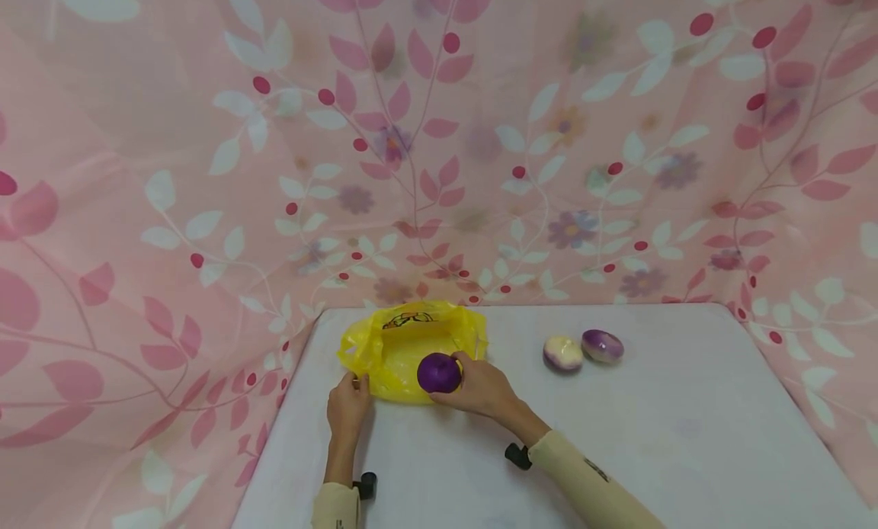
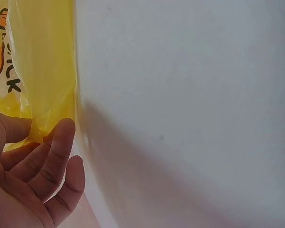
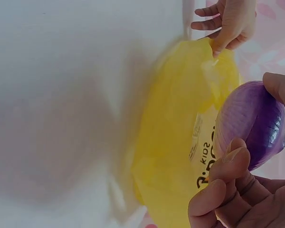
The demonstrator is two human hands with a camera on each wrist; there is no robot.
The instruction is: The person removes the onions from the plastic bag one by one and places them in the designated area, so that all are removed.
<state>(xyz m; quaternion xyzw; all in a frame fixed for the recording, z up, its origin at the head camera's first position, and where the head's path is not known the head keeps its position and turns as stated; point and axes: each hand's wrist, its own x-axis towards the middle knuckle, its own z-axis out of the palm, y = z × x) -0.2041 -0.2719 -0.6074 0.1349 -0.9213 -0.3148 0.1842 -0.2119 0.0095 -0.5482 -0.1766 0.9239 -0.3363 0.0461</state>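
A yellow plastic bag (image 1: 411, 354) with black print lies on the table, its mouth spread toward me. My left hand (image 1: 347, 407) pinches the bag's left edge between thumb and fingers, as the left wrist view shows up close at the hand (image 2: 38, 166). In my right hand (image 1: 483, 388) is a glossy purple onion (image 1: 439, 373), held between thumb and fingertips at the bag's mouth. Fine lines and a pointed tip show on this onion (image 3: 251, 123) in the right wrist view, where it overlaps the bag (image 3: 175, 128).
To the right of the bag, two purple-and-white vegetable pieces sit close together, one paler (image 1: 562, 354) and one more purple (image 1: 603, 346). They rest on a white-covered table (image 1: 652, 437). Pink floral cloth (image 1: 439, 171) hangs behind it and at both sides.
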